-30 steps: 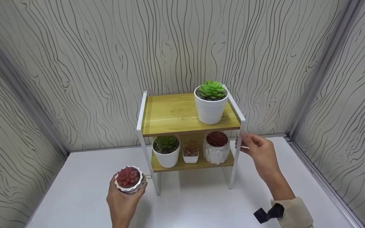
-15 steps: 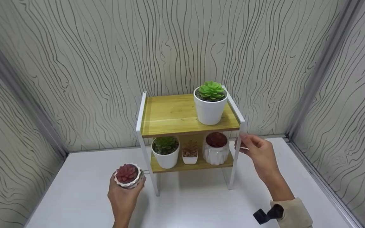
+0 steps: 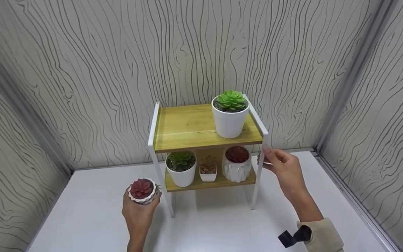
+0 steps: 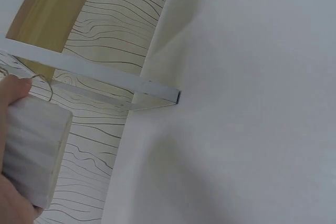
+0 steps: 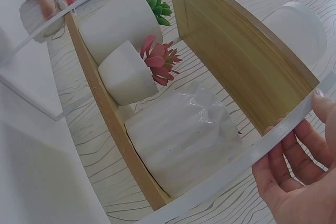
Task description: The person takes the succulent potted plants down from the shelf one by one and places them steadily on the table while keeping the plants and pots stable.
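My left hand (image 3: 139,213) grips a small white pot holding a red succulent (image 3: 142,188), raised above the white table left of the two-tier plant shelf (image 3: 184,127). In the left wrist view that pot (image 4: 39,145) shows its flat underside, with a loop of twine beside my fingers. At the shelf's other side, my right hand (image 3: 285,171) holds the white metal upright. The right wrist view shows its thumb on one face of the upright (image 5: 247,158) and the fingers curled behind.
A white pot with a green succulent (image 3: 230,122) stands on the upper board's right. Below sit another green succulent (image 3: 182,175), a small pink one (image 3: 208,173) and a fluted pot with a red plant (image 3: 237,168). Patterned walls (image 3: 187,45) enclose the table (image 3: 93,210).
My left hand has lifted the potted red succulent slightly and brought it a little closer to the shelf. The right hand keeps its hold on the upright. The head view has shifted slightly.
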Tool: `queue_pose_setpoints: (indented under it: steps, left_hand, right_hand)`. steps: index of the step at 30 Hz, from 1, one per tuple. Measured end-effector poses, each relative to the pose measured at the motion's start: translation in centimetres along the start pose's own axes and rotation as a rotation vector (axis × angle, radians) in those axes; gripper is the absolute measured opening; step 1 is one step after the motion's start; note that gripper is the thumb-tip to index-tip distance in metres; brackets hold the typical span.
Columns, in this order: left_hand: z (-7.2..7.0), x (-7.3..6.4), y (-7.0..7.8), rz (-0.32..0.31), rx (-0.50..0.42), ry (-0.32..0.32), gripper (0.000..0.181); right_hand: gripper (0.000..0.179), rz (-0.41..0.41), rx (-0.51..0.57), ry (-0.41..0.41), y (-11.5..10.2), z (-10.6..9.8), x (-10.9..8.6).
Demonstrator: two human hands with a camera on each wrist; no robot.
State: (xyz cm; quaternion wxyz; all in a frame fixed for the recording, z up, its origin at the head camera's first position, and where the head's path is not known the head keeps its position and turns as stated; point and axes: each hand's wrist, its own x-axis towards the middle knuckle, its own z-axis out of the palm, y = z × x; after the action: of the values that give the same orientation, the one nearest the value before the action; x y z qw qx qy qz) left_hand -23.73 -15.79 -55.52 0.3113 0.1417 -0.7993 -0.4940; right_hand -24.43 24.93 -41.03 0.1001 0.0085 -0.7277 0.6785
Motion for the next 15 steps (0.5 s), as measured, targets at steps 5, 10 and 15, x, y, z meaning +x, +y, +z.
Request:
queue_pose_setpoints:
  steps: [5, 10, 15]
  left_hand:
    - [0.8, 0.5, -1.1, -0.011, 0.009, 0.014, 0.092]
    - [1.3, 1.1, -1.6, -0.009, 0.029, 0.010, 0.093]
    - [1.7, 1.9, -1.8, -0.018, 0.026, 0.013, 0.095]
  right_hand:
    - [0.046, 0.007, -0.002, 0.002, 0.2, 0.0, 0.0]
    - [0.043, 0.015, -0.003, 0.008, 0.2, 0.0, -0.2]
    - [0.037, -0.004, 0.024, 0.009, 0.0, -0.1, -0.2]
